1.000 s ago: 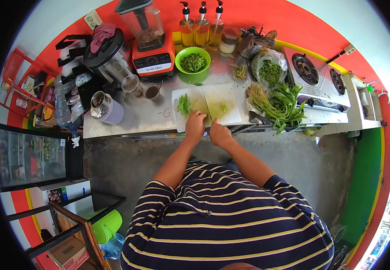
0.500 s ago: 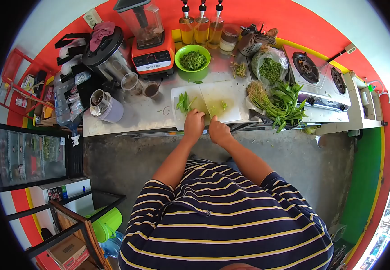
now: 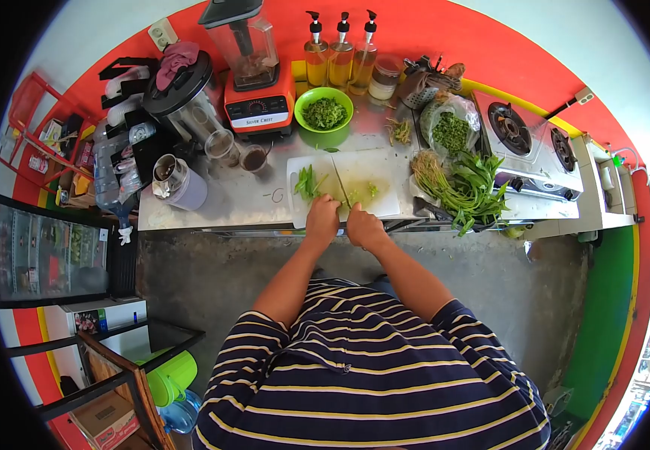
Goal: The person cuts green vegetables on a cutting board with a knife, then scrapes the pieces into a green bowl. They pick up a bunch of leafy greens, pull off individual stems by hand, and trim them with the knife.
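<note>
My right hand (image 3: 366, 227) is closed around the handle of a knife (image 3: 343, 189), its thin blade pointing away from me over the white cutting board (image 3: 385, 161). Just left of the blade, my left hand (image 3: 323, 215) has its fingers bent and pressed on green stems (image 3: 325, 193) at the board's near edge. Leafy green pieces (image 3: 307, 183) lie on the left part of the board. To the right of the knife are a few small chopped bits (image 3: 371, 189). My fingers partly hide the stems and the knife's handle.
A bunch of rooted greens (image 3: 463, 184) lies right of the board, with a plastic bag of chopped greens (image 3: 451, 131) behind it. A green bowl (image 3: 301, 100) of chopped leaves, a blender (image 3: 259, 105), pump bottles (image 3: 340, 61) and a gas stove (image 3: 523, 150) stand farther back.
The view has shifted slightly, so the counter sits a little lower in the picture. Both hands stay at the board's near edge, knife and stems still held.
</note>
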`<state>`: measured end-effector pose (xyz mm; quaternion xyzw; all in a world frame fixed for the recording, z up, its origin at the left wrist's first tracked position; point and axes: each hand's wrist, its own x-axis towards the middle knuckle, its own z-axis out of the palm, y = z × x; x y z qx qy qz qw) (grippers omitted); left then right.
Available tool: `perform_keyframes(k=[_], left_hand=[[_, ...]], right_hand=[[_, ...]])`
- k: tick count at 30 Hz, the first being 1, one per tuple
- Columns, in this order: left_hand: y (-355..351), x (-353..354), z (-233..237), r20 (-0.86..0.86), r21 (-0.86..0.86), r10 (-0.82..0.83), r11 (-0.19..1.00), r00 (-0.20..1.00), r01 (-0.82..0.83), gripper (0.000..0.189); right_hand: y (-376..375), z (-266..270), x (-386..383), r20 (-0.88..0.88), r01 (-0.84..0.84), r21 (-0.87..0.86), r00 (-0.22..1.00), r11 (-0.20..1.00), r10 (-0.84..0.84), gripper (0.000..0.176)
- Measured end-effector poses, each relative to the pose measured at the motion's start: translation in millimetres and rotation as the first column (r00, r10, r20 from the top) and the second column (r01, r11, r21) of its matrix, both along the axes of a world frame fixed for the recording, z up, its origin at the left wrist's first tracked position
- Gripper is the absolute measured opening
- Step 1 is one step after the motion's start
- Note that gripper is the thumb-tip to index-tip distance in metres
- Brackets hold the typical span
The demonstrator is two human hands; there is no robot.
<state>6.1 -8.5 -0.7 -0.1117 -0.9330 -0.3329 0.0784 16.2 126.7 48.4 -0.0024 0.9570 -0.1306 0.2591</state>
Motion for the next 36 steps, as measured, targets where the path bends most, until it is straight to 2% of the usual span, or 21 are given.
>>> perform_keyframes(k=[4,9,15,18,22,24,27,31,33,36], left_hand=[[-3,1,-2,0.01,0.015,-0.007,1.0,1.0,0.007,0.027],[-4,4,-1,0.018,-0.007,-0.013,1.0,1.0,0.013,0.029],[-5,5,-3,0.018,0.049,0.036,0.998,0.999,-0.037,0.023],[-7,4,-7,-0.05,0.09,0.029,0.996,0.998,-0.025,0.019],[-8,5,-9,-0.042,0.112,0.009,0.994,0.999,-0.004,0.017],[-9,4,-10,-0.026,0.124,0.006,0.992,1.0,-0.003,0.016],[-8,6,-13,-0.034,0.147,0.031,0.989,0.999,-0.025,0.015],[-8,7,-9,-0.048,0.174,0.044,0.984,0.998,-0.035,0.012],[-7,8,-9,-0.051,0.178,0.041,0.984,0.998,-0.032,0.012],[-9,6,-10,-0.044,0.18,0.028,0.984,0.999,-0.02,0.011]], right_hand=[[-3,-1,17,-0.009,-0.008,0.025,1.0,1.0,0.008,0.035],[-5,-6,3,-0.04,0.013,-0.041,0.999,0.999,-0.015,0.034],[-5,-1,13,0.014,-0.018,-0.001,1.0,1.0,0.018,0.038],[-9,-3,22,0.003,-0.017,0.0,1.0,1.0,0.017,0.037],[-8,-2,6,-0.017,0.016,-0.06,1.0,0.998,-0.017,0.037],[-5,2,2,0.044,-0.005,-0.042,0.999,0.999,0.007,0.038],[-7,-1,20,-0.042,-0.034,0.043,0.998,0.998,0.036,0.03],[-9,-9,25,-0.011,-0.076,0.069,0.997,0.995,0.077,0.029],[-9,-10,12,-0.054,-0.018,-0.018,0.998,1.0,0.017,0.032],[-6,-4,3,-0.012,-0.024,-0.034,1.0,0.999,0.024,0.034]])
